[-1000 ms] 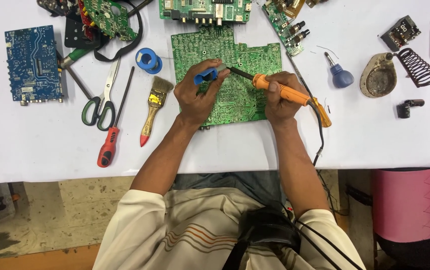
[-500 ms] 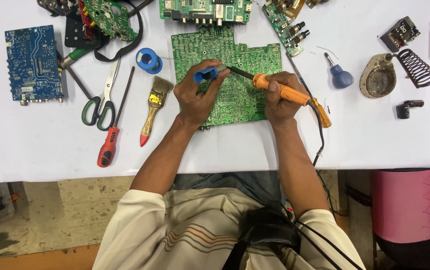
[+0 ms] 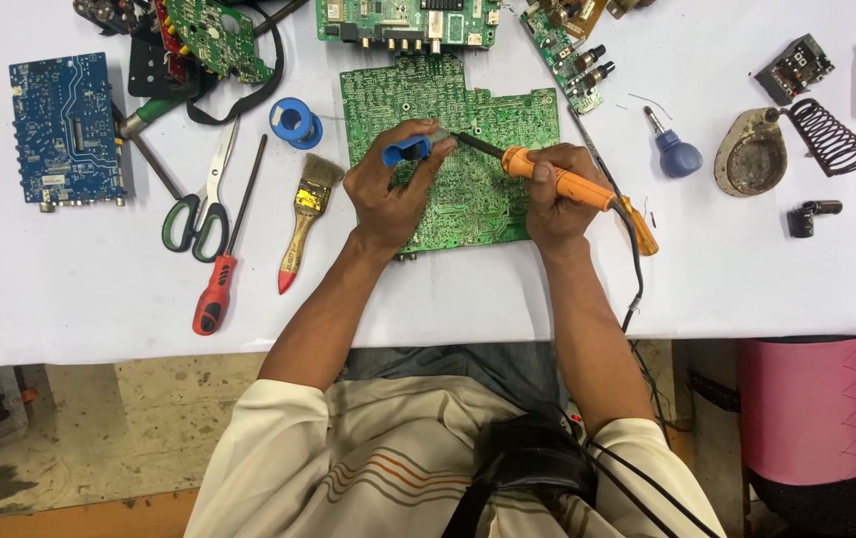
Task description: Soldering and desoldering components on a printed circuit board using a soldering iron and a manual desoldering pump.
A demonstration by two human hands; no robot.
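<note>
A large green circuit board (image 3: 488, 110) lies flat on the white table (image 3: 99, 289), solder side up. My left hand (image 3: 386, 191) rests on the board and holds a small blue spool (image 3: 406, 151) with its end near the iron's tip. My right hand (image 3: 555, 199) grips an orange-handled soldering iron (image 3: 567, 184). Its dark tip points left and touches the board close to my left fingertips.
Left of the board lie a yellow-handled brush (image 3: 303, 219), a red screwdriver (image 3: 219, 284), green-handled scissors (image 3: 194, 214), a blue tape roll (image 3: 295, 122) and a blue circuit board (image 3: 67, 130). More green boards (image 3: 408, 18) sit at the top. On the right: a blue-handled driver (image 3: 675, 151), an iron stand (image 3: 781, 149), a pink stool (image 3: 826, 408).
</note>
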